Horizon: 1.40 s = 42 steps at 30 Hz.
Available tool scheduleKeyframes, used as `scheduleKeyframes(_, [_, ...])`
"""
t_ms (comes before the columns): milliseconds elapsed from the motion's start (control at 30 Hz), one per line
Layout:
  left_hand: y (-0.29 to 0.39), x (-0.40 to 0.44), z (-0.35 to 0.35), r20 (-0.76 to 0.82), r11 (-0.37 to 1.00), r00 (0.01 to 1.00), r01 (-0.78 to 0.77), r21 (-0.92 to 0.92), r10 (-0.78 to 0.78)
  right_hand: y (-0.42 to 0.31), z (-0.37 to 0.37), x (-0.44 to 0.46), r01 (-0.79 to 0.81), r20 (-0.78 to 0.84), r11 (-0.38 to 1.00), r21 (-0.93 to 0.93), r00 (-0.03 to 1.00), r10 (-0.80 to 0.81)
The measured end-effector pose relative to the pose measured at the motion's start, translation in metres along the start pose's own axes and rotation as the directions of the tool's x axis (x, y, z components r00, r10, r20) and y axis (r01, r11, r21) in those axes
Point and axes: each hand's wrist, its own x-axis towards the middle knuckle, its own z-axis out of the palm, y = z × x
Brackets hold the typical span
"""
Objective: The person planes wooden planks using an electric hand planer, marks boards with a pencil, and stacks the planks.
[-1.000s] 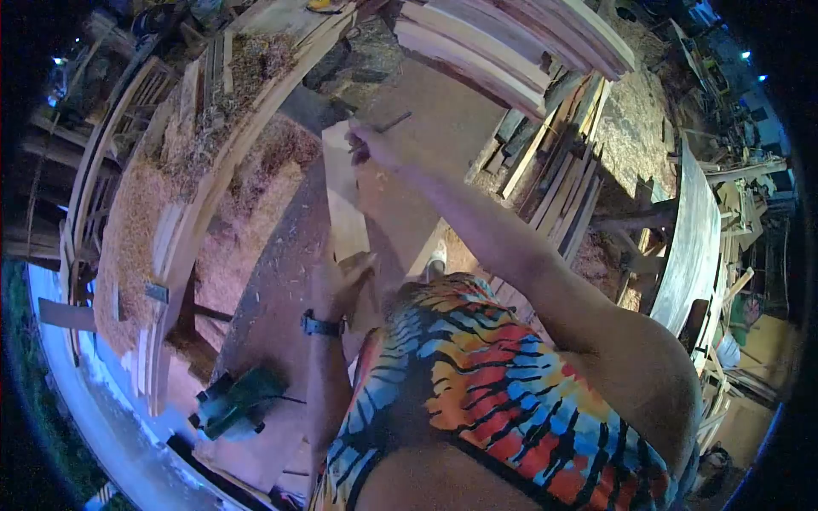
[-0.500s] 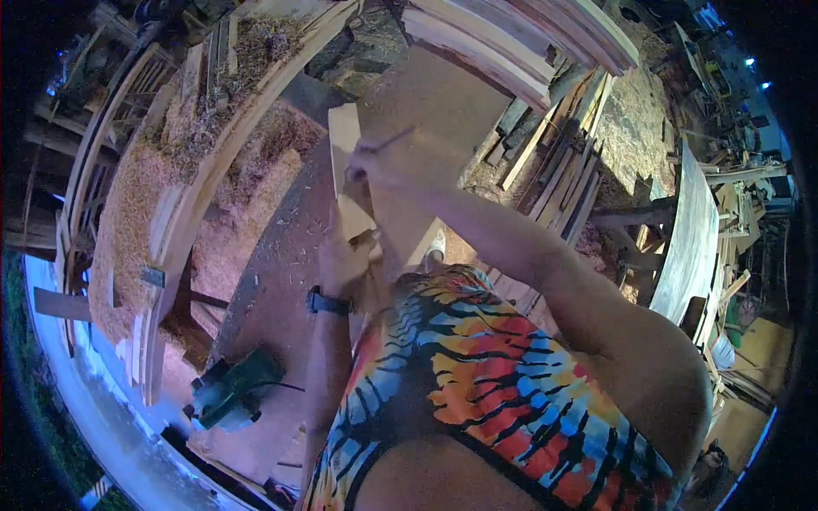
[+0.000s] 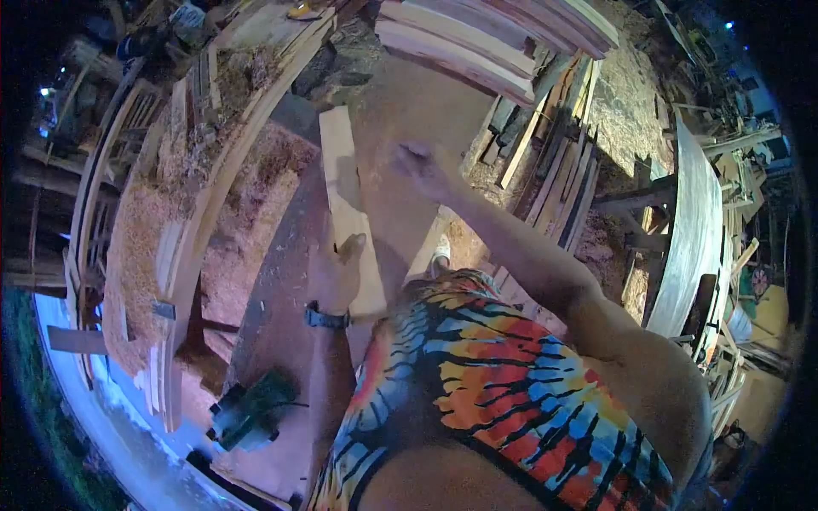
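A pale wooden board (image 3: 342, 157) slants down the middle of the view, its near end close to my shirt. My left hand (image 3: 339, 268), with a dark watch on the wrist, is closed around the board's left edge near its lower end. Right of the board and apart from it is my right hand (image 3: 426, 173), fingers curled. A dark, thin pencil-like stick (image 3: 415, 152) seems to be in those fingers, though blur hides most of it. A shadow falls across the board's face.
A green power tool (image 3: 256, 410) sits at lower left. Left of the board runs a long timber bench (image 3: 213, 183) with shavings and sawdust. Stacked planks (image 3: 460, 51) lie at the top, and loose strips (image 3: 554, 183) at right. A pale sheet (image 3: 692, 230) stands farther right.
My right hand has moved right, away from the board, with the thin stick less visible. The board's face now shows more fully, and my left hand still holds its edge.
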Motion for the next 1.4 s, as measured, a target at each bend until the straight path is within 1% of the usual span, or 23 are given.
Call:
scheduleKeyframes(33, [0.003,0.009,-0.004,-0.019,0.978,0.991,-0.124,0.168,0.129,0.003,-0.007,-0.006,-0.069,0.012,0.982,0.178,0.998,0.068])
scheduleKeyframes(67, [0.009,0.016,-0.006,0.007,0.958,0.989,-0.145,0.248,0.148,0.007,-0.015,-0.010,-0.135,0.034,0.927,0.350,0.991,0.132])
scheduleKeyframes(100, [0.014,0.024,-0.009,0.033,0.931,0.985,-0.169,0.325,0.168,-0.005,-0.029,-0.015,-0.221,0.083,0.897,0.383,0.975,0.205])
scheduleKeyframes(167, [0.039,0.033,-0.011,0.142,0.944,0.990,-0.026,0.328,-0.022,-0.040,-0.061,-0.025,-0.390,0.186,0.810,0.439,0.921,0.343])
scheduleKeyframes(267, [0.076,0.046,0.002,0.208,0.940,0.965,-0.213,0.268,0.159,-0.031,-0.089,-0.026,-0.370,0.306,0.715,0.593,0.925,0.225])
scheduleKeyframes(300, [0.083,0.051,0.009,0.197,0.863,0.930,-0.363,0.350,0.311,-0.020,-0.095,-0.025,-0.332,0.322,0.674,0.660,0.935,0.146])
scheduleKeyframes(367, [0.093,0.060,0.024,0.209,0.625,0.781,-0.604,0.495,0.588,0.008,-0.101,-0.021,-0.262,0.331,0.571,0.778,0.943,-0.018])
scheduleKeyframes(467, [0.115,0.074,0.038,0.445,0.701,0.803,-0.578,0.418,0.397,0.012,-0.125,-0.022,-0.256,0.336,0.685,0.681,0.942,0.018])
scheduleKeyframes(500, [0.119,0.078,0.043,0.467,0.688,0.791,-0.591,0.421,0.395,0.018,-0.131,-0.022,-0.251,0.341,0.724,0.643,0.940,0.022])
scheduleKeyframes(567, [0.127,0.088,0.053,0.499,0.657,0.770,-0.618,0.431,0.398,0.032,-0.138,-0.025,-0.257,0.259,0.666,0.700,0.961,0.098])
scheduleKeyframes(667, [0.116,0.111,0.060,0.399,0.659,0.803,-0.593,0.464,0.442,0.044,-0.133,-0.020,-0.316,0.185,0.551,0.773,0.942,0.282])
scheduleKeyframes(767, [0.129,0.125,0.055,0.154,0.480,0.786,-0.506,0.717,0.599,0.041,-0.128,0.005,-0.183,0.038,0.451,0.873,0.950,0.311])
scheduleKeyframes(800, [0.131,0.127,0.053,0.126,0.517,0.810,-0.477,0.711,0.573,0.020,-0.126,0.012,-0.075,-0.083,0.438,0.896,0.941,0.329])
scheduleKeyframes(867, [0.131,0.127,0.046,0.067,0.591,0.855,-0.410,0.695,0.514,0.043,-0.121,0.050,-0.027,-0.153,0.440,0.897,0.918,0.367])
scheduleKeyframes(933, [0.112,0.128,0.043,0.096,0.572,0.862,-0.409,0.711,0.497,0.031,-0.115,0.087,0.099,-0.265,0.383,0.919,0.873,0.410])
scheduleKeyframes(1033, [0.110,0.126,0.046,0.135,0.602,0.898,-0.386,0.699,0.420,0.016,-0.123,0.128,0.148,-0.428,0.544,0.826,0.792,0.436])
scheduleKeyframes(1067, [0.115,0.126,0.050,0.149,0.622,0.912,-0.374,0.688,0.383,0.024,-0.125,0.147,0.137,-0.364,0.449,0.883,0.804,0.470])
scheduleKeyframes(1167, [0.130,0.124,0.058,0.170,0.689,0.985,-0.145,0.710,0.032,0.063,-0.122,0.191,0.063,-0.144,0.165,0.984,0.826,0.545])
scheduleKeyframes(1233, [0.123,0.119,0.066,0.179,0.756,0.977,-0.205,0.622,0.118,0.072,-0.126,0.201,-0.014,0.008,0.006,1.000,0.822,0.570])
scheduleKeyframes(1267, [0.117,0.119,0.068,0.181,0.784,0.970,-0.239,0.573,0.163,0.076,-0.124,0.205,-0.037,0.028,0.008,0.999,0.854,0.520])
scheduleKeyframes(1333, [0.101,0.120,0.066,0.235,0.718,0.945,-0.325,0.616,0.226,0.089,-0.115,0.210,-0.084,0.069,0.019,0.996,0.904,0.422])
scheduleKeyframes(1367, [0.093,0.120,0.067,0.263,0.684,0.931,-0.365,0.632,0.254,0.092,-0.112,0.212,-0.073,0.034,0.073,0.995,0.899,0.437])
scheduleKeyframes(1400, [0.087,0.118,0.069,0.255,0.735,0.944,-0.324,0.596,0.210,0.093,-0.108,0.214,-0.063,-0.002,0.127,0.990,0.892,0.452])
